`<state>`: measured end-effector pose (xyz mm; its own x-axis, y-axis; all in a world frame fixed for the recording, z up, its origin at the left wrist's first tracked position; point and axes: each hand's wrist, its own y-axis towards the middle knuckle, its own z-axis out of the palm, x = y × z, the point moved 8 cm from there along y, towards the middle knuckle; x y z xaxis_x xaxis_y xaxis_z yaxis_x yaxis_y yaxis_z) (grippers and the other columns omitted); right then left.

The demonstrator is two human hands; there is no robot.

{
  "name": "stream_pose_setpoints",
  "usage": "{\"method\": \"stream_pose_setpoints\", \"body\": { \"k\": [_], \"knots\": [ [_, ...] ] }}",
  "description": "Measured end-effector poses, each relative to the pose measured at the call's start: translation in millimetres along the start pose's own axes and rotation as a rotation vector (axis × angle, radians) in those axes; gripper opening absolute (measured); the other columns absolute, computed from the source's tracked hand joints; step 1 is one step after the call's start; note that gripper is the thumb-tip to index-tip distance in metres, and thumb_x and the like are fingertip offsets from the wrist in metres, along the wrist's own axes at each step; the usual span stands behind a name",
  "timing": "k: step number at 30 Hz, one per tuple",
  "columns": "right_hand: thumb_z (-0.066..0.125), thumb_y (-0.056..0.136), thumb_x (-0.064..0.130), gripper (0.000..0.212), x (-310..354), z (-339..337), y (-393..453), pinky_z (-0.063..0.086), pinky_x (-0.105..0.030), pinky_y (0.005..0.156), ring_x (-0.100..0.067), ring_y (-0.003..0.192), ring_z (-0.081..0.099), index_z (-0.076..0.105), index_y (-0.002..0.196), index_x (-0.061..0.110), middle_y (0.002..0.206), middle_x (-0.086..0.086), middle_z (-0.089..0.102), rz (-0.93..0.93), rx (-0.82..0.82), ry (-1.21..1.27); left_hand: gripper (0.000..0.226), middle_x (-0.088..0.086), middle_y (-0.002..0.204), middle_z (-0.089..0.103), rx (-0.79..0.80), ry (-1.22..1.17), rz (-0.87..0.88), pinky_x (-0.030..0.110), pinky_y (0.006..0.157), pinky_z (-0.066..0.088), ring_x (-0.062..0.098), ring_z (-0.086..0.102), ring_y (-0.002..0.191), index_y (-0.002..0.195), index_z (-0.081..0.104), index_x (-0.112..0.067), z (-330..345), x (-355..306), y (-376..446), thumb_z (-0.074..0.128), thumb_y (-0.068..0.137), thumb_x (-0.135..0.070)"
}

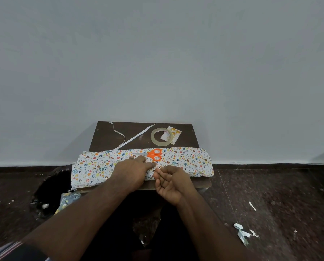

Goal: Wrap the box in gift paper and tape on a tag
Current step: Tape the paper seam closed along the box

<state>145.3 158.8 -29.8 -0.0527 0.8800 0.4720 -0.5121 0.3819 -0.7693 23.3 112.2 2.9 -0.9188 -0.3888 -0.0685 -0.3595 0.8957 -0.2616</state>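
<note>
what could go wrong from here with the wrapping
1. The scissors lie on top of the wrapped box, right beside the left hand; a nudge could knock them off or snag the paper.
2. The box overhangs both sides of the small table, so pressing near an end might tip it.
3. The tape roll partly covers the tag, so lifting it might drag the tag.

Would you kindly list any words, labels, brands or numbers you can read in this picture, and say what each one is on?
None can be read.
Tag: faint gold script beneath the gold balls, too small and blurred to read.
Tape roll: no label visible.
Gift paper: a printed pattern only, no words.
Scissors: no marking legible on the orange handles.
</note>
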Motion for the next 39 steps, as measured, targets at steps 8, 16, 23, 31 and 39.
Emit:
{"method": "stream_pose_setpoints", "body": {
  "k": [8, 16, 23, 31, 39],
  "knots": [
    [0.063, 0.089, 0.003, 0.061, 22.5, 1.2, -9.0, 0.049, -0.025, 0.055, -0.016, 0.066, 0.063, 0.046, 0.143, 0.023, 0.102, -0.015, 0.073, -0.356, -0.099, -0.745, 0.054, -0.001, 0.160, 0.035, 0.015, 0.003, 0.014, 0.052, 0.098, 0.052, 0.030, 0.037, 0.145, 0.154, 0.029, -0.048, 1.7, -0.1, -1.3, 0.048, 0.104, -0.043],
    [0.058, 0.094, 0.026, 0.077, 21.7, 28.9, -11.0, 0.048, -0.042, 0.102, -0.026, 0.128, 0.055, 0.020, 0.161, 0.029, 0.142, -0.005, 0.057, -0.578, -0.165, -1.700, 0.057, -0.001, 0.153, 0.041, 0.022, 0.007, 0.012, 0.050, 0.094, 0.053, 0.029, 0.043, 0.138, 0.153, 0.032, -0.046, 4.3, 0.3, 0.4, 0.053, 0.100, -0.048],
    [0.055, 0.096, 0.027, 0.079, 9.7, 22.2, -15.3, 0.048, -0.041, 0.084, -0.031, 0.118, 0.060, 0.011, 0.161, 0.032, 0.136, -0.007, 0.056, -0.557, -0.215, -1.950, 0.053, -0.002, 0.159, 0.036, 0.043, -0.016, -0.008, 0.055, 0.100, 0.049, 0.031, 0.037, 0.145, 0.153, 0.033, -0.047, 5.8, 1.5, 2.1, 0.047, 0.103, -0.035],
    [0.052, 0.098, 0.028, 0.057, 16.5, 25.5, -23.4, 0.049, -0.045, 0.096, -0.029, 0.123, 0.057, 0.036, 0.152, 0.026, 0.138, -0.005, 0.056, -0.606, -0.211, -1.950, 0.061, -0.007, 0.168, 0.023, 0.041, -0.027, -0.035, 0.058, 0.112, 0.040, 0.029, 0.026, 0.153, 0.161, 0.022, -0.032, 9.9, 7.5, 3.2, 0.046, 0.105, -0.032],
    [0.057, 0.098, 0.027, 0.052, 64.5, 40.5, -14.5, 0.046, -0.040, 0.106, -0.024, 0.132, 0.047, 0.046, 0.149, 0.022, 0.147, -0.004, 0.051, -0.921, -0.282, -1.885, 0.065, -0.007, 0.171, 0.005, -0.017, -0.117, 0.030, 0.051, 0.127, 0.009, 0.023, 0.003, 0.158, 0.163, 0.014, -0.028, 20.8, 25.7, -17.3, 0.036, 0.104, -0.013]
  ]
}}
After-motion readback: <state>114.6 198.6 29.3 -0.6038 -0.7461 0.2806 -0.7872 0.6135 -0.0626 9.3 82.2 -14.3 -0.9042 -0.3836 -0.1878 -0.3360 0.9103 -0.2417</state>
